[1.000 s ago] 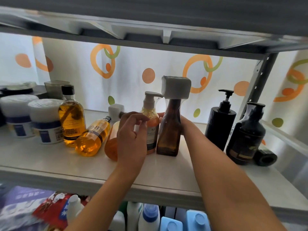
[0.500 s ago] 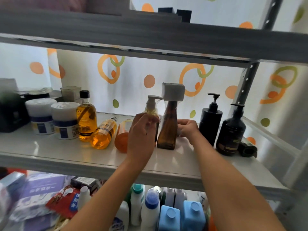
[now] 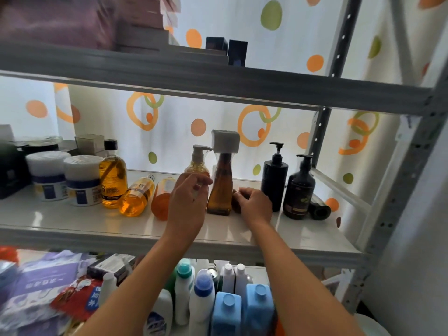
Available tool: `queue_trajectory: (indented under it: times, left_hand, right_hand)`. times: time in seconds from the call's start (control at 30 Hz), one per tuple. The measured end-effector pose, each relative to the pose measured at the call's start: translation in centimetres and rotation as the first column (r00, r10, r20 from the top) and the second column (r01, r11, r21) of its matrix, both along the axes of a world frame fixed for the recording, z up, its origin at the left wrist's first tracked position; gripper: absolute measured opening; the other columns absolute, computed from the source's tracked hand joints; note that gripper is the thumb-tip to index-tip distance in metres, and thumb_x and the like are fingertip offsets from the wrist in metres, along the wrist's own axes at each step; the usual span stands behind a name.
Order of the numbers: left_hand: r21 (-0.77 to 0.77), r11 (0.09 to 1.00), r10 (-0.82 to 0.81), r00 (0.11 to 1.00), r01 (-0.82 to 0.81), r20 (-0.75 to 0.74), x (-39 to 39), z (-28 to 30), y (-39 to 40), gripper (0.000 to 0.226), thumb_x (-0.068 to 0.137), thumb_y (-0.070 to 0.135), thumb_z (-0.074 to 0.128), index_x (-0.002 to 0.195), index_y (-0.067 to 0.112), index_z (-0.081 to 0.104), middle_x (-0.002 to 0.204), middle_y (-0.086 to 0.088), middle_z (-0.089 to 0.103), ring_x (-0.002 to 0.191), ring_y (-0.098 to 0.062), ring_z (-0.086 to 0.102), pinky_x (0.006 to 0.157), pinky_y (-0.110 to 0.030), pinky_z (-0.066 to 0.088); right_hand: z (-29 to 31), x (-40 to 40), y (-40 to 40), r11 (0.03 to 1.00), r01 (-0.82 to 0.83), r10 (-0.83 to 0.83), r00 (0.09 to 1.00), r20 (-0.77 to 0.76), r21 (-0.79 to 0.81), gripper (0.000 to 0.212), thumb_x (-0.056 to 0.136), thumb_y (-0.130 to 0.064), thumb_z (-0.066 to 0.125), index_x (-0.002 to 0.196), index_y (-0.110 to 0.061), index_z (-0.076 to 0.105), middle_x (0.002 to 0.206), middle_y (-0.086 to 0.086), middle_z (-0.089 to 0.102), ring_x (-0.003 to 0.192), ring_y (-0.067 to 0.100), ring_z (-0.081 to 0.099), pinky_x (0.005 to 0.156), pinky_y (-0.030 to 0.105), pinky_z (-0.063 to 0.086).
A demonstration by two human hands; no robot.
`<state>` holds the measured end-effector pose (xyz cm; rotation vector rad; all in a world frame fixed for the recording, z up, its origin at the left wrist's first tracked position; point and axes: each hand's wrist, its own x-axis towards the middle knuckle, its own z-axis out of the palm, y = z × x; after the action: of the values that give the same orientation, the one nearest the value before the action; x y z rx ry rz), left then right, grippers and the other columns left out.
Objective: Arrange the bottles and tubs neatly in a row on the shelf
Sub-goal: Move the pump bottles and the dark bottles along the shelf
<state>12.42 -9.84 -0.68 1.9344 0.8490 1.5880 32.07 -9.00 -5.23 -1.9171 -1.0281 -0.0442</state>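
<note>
Left hand (image 3: 188, 202), fingers loosely curled and half spread, hovers before the clear pump bottle (image 3: 197, 163), gripping nothing I can make out. Right hand (image 3: 254, 206) curls round a small dark thing just beside the tall amber bottle (image 3: 220, 187), mid-shelf; whether it truly pinches it I cannot tell. Two orange bottles (image 3: 138, 197) lie tipped toward the shelf (image 3: 72, 221) front edge, right of the white tubs (image 3: 82, 180). They look smooth, liquid-heavy (likely slippery); grasp them round the body, not the cap.
</note>
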Motion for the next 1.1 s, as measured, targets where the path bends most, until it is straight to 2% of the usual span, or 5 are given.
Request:
queue_trajectory:
  times: [0.33,0.53,0.77,0.93,1.1]
  left_hand:
    - [-0.070,0.991,-0.117,0.993,0.115,-0.018,1.1,-0.4,-0.8,0.016,0.096,0.011,0.053,0.094,0.022,0.064,0.104,0.005,0.060,0.087,0.000,0.056,0.066,-0.007,0.043]
    - [-0.089,0.983,-0.170,0.982,0.163,-0.078,2.7,-1.8,-1.1,0.019,0.096,0.010,0.054,0.090,0.027,0.061,0.102,0.005,0.059,0.090,-0.006,0.059,0.071,-0.012,0.043]
    - [-0.111,0.982,-0.166,0.979,0.153,-0.116,3.5,-2.4,-1.3,0.017,0.095,0.011,0.054,0.092,0.024,0.063,0.100,0.005,0.059,0.086,-0.003,0.057,0.065,-0.009,0.040]
    - [-0.267,0.940,-0.225,0.974,0.214,-0.011,4.2,-2.0,-1.3,0.016,0.096,0.012,0.053,0.095,0.023,0.065,0.091,0.010,0.064,0.081,-0.007,0.060,0.063,-0.016,0.046]
    - [-0.266,0.938,-0.232,0.973,0.222,-0.005,5.2,-0.7,-1.8,0.015,0.096,0.011,0.054,0.097,0.021,0.065,0.088,0.012,0.063,0.077,0.000,0.058,0.056,-0.004,0.043]
  right_hand:
    - [-1.2,-2.6,-4.9,0.991,0.129,-0.135,0.978,0.162,0.041,0.038,0.089,-0.049,0.059,0.120,-0.030,0.068,0.111,-0.002,0.071,0.101,0.017,0.064,0.075,0.025,0.043]
    - [-0.9,-3.1,-5.5,0.992,0.113,-0.120,0.986,0.114,0.061,0.035,0.089,-0.046,0.061,0.119,-0.029,0.068,0.112,-0.003,0.071,0.100,0.016,0.063,0.072,0.023,0.042]
    - [-0.6,-3.2,-5.6,0.993,0.113,-0.114,0.991,0.065,0.023,0.035,0.089,-0.047,0.060,0.119,-0.031,0.067,0.113,-0.002,0.068,0.100,0.016,0.063,0.072,0.025,0.040]
    - [-0.4,-3.3,-5.5,0.996,0.092,-0.091,0.994,0.055,-0.004,0.035,0.089,-0.046,0.060,0.118,-0.029,0.068,0.111,-0.004,0.070,0.098,0.016,0.063,0.071,0.027,0.045]
    - [1.2,-2.8,-6.0,0.991,-0.016,0.018,1.000,0.016,-0.132,0.035,0.089,-0.032,0.060,0.122,-0.024,0.067,0.112,0.000,0.072,0.100,0.021,0.065,0.077,0.032,0.050]
